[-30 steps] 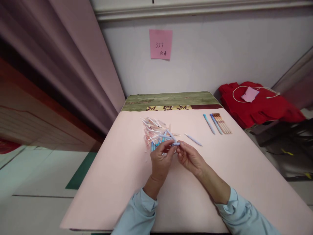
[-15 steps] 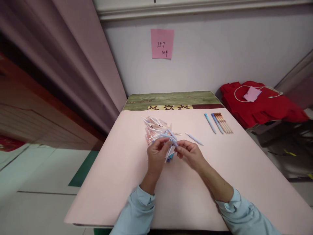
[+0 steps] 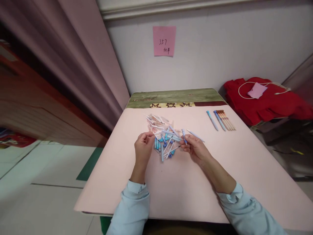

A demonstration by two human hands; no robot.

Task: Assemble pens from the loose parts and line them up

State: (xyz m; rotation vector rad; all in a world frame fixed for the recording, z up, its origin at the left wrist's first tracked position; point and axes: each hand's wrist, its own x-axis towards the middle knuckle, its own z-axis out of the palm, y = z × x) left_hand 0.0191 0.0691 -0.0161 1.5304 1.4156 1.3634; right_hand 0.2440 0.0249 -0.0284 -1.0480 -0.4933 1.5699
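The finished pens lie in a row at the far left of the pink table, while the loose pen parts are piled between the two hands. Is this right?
Not quite. In the head view the row of finished pens lies at the far right of the pink table, not the left. The rest holds: the loose pen parts are piled between the left hand and the right hand.

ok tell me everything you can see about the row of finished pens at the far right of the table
The row of pens lies flat on the pink table cover, far right, apart from both hands. Two blue plastic-looking pens lie at the left of the row; several orange-tan ones lie packed side by side at the right. All are parallel, angled slightly, darker ends toward the wall. They look whole. Nothing but the cover touches them.
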